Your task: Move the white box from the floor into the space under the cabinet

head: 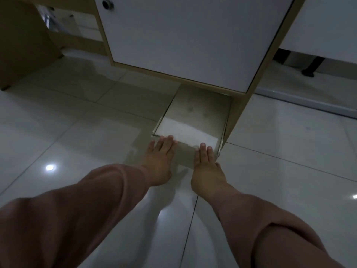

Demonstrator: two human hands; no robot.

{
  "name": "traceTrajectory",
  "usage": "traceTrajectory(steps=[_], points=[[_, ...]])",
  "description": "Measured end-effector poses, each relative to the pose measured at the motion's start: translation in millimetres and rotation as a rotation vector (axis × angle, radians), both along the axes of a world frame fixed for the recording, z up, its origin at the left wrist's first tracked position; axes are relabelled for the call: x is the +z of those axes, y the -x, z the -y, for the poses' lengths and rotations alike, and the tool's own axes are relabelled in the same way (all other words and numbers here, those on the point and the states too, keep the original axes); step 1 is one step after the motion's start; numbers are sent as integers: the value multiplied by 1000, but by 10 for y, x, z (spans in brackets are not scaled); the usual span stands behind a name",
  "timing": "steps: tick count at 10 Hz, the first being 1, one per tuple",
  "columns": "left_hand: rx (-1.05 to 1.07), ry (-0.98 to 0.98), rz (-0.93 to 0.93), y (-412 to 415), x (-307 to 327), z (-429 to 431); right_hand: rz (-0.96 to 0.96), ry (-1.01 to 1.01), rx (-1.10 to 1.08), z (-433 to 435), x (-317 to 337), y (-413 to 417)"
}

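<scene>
The flat white box [195, 117] lies on the tiled floor, its far part under the cabinet [185, 39] and its near end sticking out. The cabinet has a white door with a wooden frame and a round lock at the top left. My left hand [159, 161] lies flat against the box's near edge on the left, fingers together and extended. My right hand [205, 167] presses flat on the same edge further right. Neither hand grips anything. The box's right side runs close along the cabinet's wooden side panel [236, 117].
Glossy pale floor tiles [77, 132] spread all around and reflect a ceiling light. A wooden furniture panel [25, 41] stands at the far left. A dark leg [311, 68] of other furniture shows at the upper right, behind a white skirting strip.
</scene>
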State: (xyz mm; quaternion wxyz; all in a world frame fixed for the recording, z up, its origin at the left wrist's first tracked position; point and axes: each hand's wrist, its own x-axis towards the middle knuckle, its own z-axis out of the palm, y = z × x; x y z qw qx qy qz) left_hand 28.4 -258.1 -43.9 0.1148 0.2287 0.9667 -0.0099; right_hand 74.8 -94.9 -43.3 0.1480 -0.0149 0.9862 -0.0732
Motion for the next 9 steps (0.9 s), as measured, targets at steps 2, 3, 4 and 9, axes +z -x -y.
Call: traceTrajectory(steps=[2, 3, 4, 9], points=[[36, 30, 53, 283, 109, -216, 46, 30, -71, -107, -10, 346], [57, 22, 61, 390, 133, -307, 33, 17, -70, -181, -27, 460], [62, 25, 76, 496, 142, -374, 22, -16, -51, -225, -14, 550], [90, -19, 137, 686, 130, -471, 154, -23, 21, -337, 207, 704]])
